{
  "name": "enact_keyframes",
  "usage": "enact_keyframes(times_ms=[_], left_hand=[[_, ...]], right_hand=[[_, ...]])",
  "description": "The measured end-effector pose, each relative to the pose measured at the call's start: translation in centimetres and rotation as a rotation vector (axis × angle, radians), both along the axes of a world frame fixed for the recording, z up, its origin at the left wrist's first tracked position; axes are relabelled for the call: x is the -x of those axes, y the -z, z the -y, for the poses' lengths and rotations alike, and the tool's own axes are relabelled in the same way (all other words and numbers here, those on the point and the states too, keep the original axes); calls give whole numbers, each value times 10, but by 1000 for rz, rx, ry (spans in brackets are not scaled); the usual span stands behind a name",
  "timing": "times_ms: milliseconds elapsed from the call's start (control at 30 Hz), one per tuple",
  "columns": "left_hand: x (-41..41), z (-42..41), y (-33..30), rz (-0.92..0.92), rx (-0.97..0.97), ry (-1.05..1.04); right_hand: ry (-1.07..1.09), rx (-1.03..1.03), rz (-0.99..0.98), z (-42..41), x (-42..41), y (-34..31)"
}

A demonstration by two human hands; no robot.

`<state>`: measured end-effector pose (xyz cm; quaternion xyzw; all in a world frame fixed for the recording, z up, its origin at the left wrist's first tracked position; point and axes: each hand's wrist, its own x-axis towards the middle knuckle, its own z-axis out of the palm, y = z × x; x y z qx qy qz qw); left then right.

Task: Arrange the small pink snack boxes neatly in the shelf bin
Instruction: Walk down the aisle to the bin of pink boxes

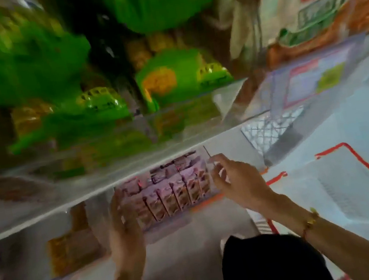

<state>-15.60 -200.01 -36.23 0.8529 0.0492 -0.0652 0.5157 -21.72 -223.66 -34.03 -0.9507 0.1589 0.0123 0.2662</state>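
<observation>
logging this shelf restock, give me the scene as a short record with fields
setting: store shelves, blurred view
bin: clear bin on the lower shelf
contents: pink snack boxes upright in rows
left hand: at the bin's left side, fingers straight
right hand: at the bin's right end, fingers loosely curled, nothing visibly held
shelf above: green snack bags
wrist: yellow bracelet on the right arm

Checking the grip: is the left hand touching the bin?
Touching. The head view shows the left hand pressed flat against the bin's left side.
</observation>
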Motion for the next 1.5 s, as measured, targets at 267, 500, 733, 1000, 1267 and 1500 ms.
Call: enact_keyframes(times_ms=[267,500,733,1000,1267,1500], left_hand=[[-10,-16,37,152,232,121],[-17,-14,42,244,226,149],[-6,-9,25,345,-57,116],[-23,-15,-17,356,-248,47],[-2,-28,-35,587,-262,93],[58,-34,3,610,-237,183]], right_hand=[[-111,45,218,3,-5,43],[-132,171,281,-2,-7,43],[15,234,246,-20,-13,27],[46,322,409,-30,-21,-6],[-64,285,445,-24,9,-30],[-128,355,367,-21,64,2]])
